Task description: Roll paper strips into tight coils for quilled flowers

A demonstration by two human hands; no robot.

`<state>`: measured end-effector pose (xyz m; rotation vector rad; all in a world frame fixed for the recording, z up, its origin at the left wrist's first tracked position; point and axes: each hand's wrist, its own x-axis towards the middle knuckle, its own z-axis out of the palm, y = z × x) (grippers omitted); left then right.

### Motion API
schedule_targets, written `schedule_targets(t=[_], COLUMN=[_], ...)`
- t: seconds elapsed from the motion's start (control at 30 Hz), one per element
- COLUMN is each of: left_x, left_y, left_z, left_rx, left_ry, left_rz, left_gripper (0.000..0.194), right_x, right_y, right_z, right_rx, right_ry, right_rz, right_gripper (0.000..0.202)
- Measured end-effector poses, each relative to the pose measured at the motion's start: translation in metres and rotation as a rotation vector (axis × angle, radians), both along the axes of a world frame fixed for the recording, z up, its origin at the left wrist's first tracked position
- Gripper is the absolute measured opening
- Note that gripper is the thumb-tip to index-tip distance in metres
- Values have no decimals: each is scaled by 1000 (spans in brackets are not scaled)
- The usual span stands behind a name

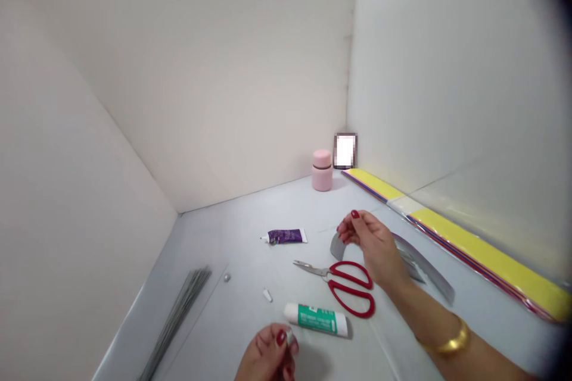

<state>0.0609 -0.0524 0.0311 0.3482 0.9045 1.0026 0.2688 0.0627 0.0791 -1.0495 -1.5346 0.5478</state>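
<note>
My right hand [374, 245] hovers over the table and pinches one end of a grey paper strip [424, 266] that curves away to the right. Just below it lie red-handled scissors [344, 286]. My left hand [268, 356] is at the bottom edge, fingers closed on a small silvery piece [289, 337]. A green and white glue stick [316, 318] lies right beside that hand. A purple glue tube [286, 236] lies farther back, its small white cap [267, 295] loose on the table.
A bundle of thin grey wires [179, 312] lies at the left. A pink jar [322, 170] stands in the back corner. A stack of coloured paper sheets, yellow on top [482, 253], runs along the right wall. White walls enclose the table [232, 238].
</note>
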Motion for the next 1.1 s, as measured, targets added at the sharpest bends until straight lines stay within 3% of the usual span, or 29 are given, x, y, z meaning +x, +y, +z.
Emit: schedule_targets(t=[0.03,0.1,0.17,0.23,0.37,0.5,0.57,0.67,0.8,0.97,1.1], left_x=[2,7,13,17,13,0,-5,-6,1,10,13], left_y=[4,8,10,10,13,16,17,17,17,15,14], left_z=[2,7,9,8,3,2,1,-5,-19,-28,-28], left_rx=[-16,-25,-31,-41,-72,-57,-63,-55,-33,-34,-19], left_ry=[-29,-79,-126,-176,-228,-231,-239,-230,-189,-162,-150], left_rz=[41,90,127,166,256,334,352,326,220,150,120], left_gripper=[31,33,32,30,27,25,26,26,31,32,32], right_x=[-6,-21,-34,-41,-40,-43,-47,-51,-53,-53,-51], right_y=[-13,-42,-65,-78,-81,-82,-83,-83,-80,-80,-80], right_z=[0,-1,-1,-3,-19,-53,-64,-62,-42,-35,-37], right_rx=[-64,-325,-384,-385,-386,-456,-436,-498,-445,-242,-173], right_ry=[59,430,642,688,421,-46,-161,-23,258,184,122], right_rz=[42,179,213,241,299,542,638,588,451,447,456], right_gripper=[29,26,24,22,31,36,36,36,25,18,15])
